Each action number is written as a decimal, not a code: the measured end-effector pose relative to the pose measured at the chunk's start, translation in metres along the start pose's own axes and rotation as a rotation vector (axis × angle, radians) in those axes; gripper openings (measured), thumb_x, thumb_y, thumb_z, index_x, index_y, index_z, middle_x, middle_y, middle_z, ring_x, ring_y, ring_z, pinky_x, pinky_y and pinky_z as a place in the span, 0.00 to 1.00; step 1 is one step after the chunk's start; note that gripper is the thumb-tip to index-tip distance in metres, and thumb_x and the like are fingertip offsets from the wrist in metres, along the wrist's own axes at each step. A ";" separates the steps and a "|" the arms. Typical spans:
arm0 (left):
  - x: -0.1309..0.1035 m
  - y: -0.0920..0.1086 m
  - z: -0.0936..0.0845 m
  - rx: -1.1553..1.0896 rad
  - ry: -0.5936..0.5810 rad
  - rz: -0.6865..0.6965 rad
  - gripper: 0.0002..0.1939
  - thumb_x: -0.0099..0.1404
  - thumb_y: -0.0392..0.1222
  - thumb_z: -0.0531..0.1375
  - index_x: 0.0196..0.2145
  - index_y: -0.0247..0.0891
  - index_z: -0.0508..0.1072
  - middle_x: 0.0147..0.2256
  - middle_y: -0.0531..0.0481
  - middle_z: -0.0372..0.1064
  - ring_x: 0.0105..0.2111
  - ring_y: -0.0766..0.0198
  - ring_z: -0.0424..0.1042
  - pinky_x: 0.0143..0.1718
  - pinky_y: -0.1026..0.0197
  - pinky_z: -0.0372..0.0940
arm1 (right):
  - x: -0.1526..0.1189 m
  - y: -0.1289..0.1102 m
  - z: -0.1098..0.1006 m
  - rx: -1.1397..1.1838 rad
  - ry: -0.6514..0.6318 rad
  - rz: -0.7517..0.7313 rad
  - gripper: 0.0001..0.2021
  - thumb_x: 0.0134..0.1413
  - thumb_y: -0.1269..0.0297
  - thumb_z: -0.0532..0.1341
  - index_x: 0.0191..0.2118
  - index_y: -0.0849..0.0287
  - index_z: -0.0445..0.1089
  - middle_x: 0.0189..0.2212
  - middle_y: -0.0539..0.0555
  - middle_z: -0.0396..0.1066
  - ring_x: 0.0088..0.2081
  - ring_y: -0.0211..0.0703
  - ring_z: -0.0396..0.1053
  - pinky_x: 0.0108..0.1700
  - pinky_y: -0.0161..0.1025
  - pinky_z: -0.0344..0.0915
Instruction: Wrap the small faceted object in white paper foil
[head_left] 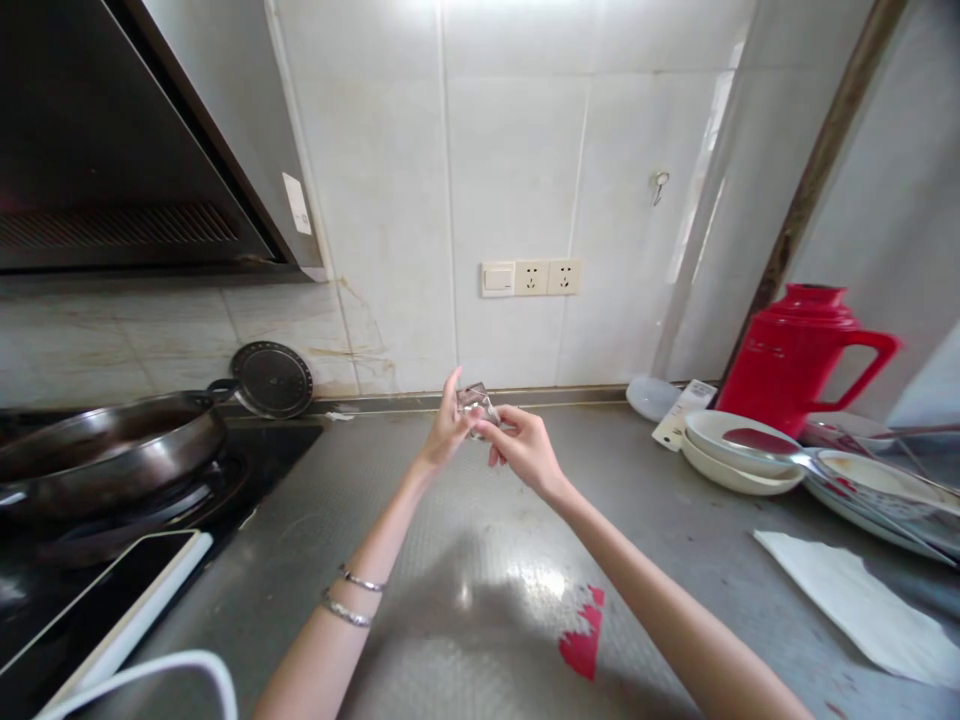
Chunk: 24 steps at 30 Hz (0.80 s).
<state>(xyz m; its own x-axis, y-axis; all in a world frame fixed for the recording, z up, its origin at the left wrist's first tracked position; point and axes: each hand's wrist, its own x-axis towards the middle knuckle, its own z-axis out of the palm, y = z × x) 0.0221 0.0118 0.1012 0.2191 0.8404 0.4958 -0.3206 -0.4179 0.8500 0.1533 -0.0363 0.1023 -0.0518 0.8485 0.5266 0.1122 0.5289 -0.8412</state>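
Left grip [444, 436] and right grip [529, 450] pinch an apparently clear object [475, 397], the white label [296, 203] unreadably small.

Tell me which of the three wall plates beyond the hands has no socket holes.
The left plate, a switch, nearest the left hand in this view: its face is plain; the middle plate and right plate show holes.
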 end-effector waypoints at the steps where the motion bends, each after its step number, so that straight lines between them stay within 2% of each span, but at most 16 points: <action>1: 0.000 0.000 0.001 0.041 0.004 0.038 0.44 0.48 0.54 0.68 0.59 0.40 0.55 0.40 0.47 0.70 0.39 0.61 0.70 0.40 0.63 0.63 | 0.000 -0.004 0.000 0.037 0.016 0.021 0.17 0.48 0.49 0.63 0.28 0.61 0.68 0.20 0.48 0.66 0.15 0.33 0.64 0.17 0.30 0.57; 3: 0.000 0.000 0.003 0.088 0.022 0.088 0.36 0.49 0.52 0.67 0.52 0.39 0.61 0.36 0.49 0.69 0.36 0.63 0.69 0.38 0.64 0.63 | -0.001 -0.012 -0.001 0.074 0.014 0.029 0.17 0.46 0.50 0.63 0.28 0.61 0.68 0.19 0.47 0.65 0.15 0.33 0.63 0.17 0.30 0.58; 5: 0.001 0.000 0.004 0.090 0.064 0.117 0.28 0.51 0.53 0.66 0.46 0.39 0.63 0.33 0.51 0.68 0.33 0.65 0.68 0.36 0.64 0.63 | -0.005 -0.018 0.000 0.097 -0.034 0.021 0.15 0.47 0.53 0.63 0.34 0.61 0.69 0.17 0.46 0.65 0.16 0.34 0.63 0.19 0.30 0.60; 8: 0.001 0.005 0.006 0.033 0.126 0.117 0.25 0.53 0.54 0.64 0.43 0.39 0.64 0.33 0.51 0.68 0.30 0.66 0.68 0.32 0.65 0.63 | -0.011 -0.022 0.004 0.121 -0.103 0.026 0.15 0.49 0.61 0.61 0.44 0.60 0.67 0.16 0.44 0.64 0.17 0.34 0.64 0.21 0.31 0.61; 10: 0.000 0.010 0.009 -0.022 0.137 0.096 0.25 0.54 0.55 0.63 0.44 0.38 0.65 0.33 0.50 0.69 0.29 0.65 0.69 0.29 0.65 0.63 | -0.013 -0.018 0.005 0.084 -0.105 -0.012 0.14 0.48 0.65 0.59 0.43 0.58 0.66 0.18 0.44 0.64 0.17 0.33 0.63 0.21 0.31 0.62; 12: -0.002 0.016 0.013 -0.085 0.137 0.063 0.26 0.53 0.56 0.63 0.44 0.37 0.65 0.33 0.49 0.71 0.28 0.65 0.70 0.28 0.65 0.64 | -0.011 -0.011 0.001 -0.029 -0.092 -0.130 0.10 0.47 0.68 0.57 0.39 0.58 0.66 0.22 0.46 0.66 0.18 0.32 0.63 0.22 0.31 0.62; 14: -0.004 0.020 0.016 -0.137 0.131 -0.007 0.28 0.51 0.56 0.64 0.44 0.37 0.65 0.32 0.50 0.71 0.26 0.65 0.70 0.26 0.65 0.64 | -0.007 -0.003 -0.008 -0.217 -0.093 -0.314 0.09 0.47 0.71 0.55 0.36 0.59 0.67 0.29 0.50 0.68 0.20 0.32 0.63 0.24 0.31 0.62; 17: -0.005 0.023 0.018 -0.188 0.117 -0.136 0.26 0.51 0.56 0.64 0.42 0.36 0.66 0.30 0.50 0.72 0.24 0.64 0.71 0.23 0.65 0.64 | 0.001 0.003 -0.027 -0.566 -0.165 -0.521 0.09 0.48 0.72 0.55 0.36 0.59 0.70 0.37 0.54 0.72 0.24 0.33 0.66 0.29 0.32 0.63; 19: -0.004 0.022 0.018 -0.226 0.122 -0.201 0.25 0.51 0.57 0.63 0.38 0.34 0.68 0.28 0.50 0.71 0.24 0.64 0.70 0.22 0.64 0.64 | 0.004 0.003 -0.037 -0.749 -0.210 -0.575 0.12 0.52 0.69 0.56 0.42 0.55 0.71 0.45 0.54 0.73 0.27 0.34 0.69 0.31 0.32 0.63; 21: -0.003 0.021 0.016 -0.260 0.135 -0.234 0.24 0.51 0.58 0.62 0.35 0.34 0.69 0.26 0.51 0.71 0.22 0.65 0.70 0.22 0.64 0.64 | 0.006 0.001 -0.041 -0.838 -0.223 -0.581 0.15 0.55 0.65 0.56 0.48 0.52 0.70 0.50 0.53 0.71 0.30 0.36 0.71 0.33 0.32 0.63; 23: -0.002 0.019 0.014 -0.271 0.136 -0.229 0.23 0.51 0.57 0.62 0.35 0.34 0.68 0.26 0.51 0.71 0.22 0.65 0.70 0.22 0.64 0.64 | 0.006 -0.002 -0.040 -0.821 -0.230 -0.544 0.14 0.56 0.63 0.57 0.47 0.52 0.71 0.48 0.54 0.73 0.30 0.36 0.72 0.32 0.31 0.63; 24: -0.001 0.018 0.014 -0.265 0.130 -0.211 0.23 0.51 0.57 0.62 0.35 0.34 0.68 0.26 0.50 0.71 0.22 0.65 0.70 0.22 0.64 0.65 | 0.005 -0.003 -0.038 -0.777 -0.247 -0.505 0.13 0.55 0.62 0.58 0.45 0.54 0.72 0.44 0.54 0.75 0.28 0.36 0.71 0.31 0.31 0.62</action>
<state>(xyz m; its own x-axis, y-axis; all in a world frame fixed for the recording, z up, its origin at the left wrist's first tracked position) 0.0286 -0.0013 0.1180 0.1925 0.9426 0.2729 -0.5122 -0.1407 0.8473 0.1907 -0.0342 0.1125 -0.4720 0.5496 0.6893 0.6414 0.7505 -0.1591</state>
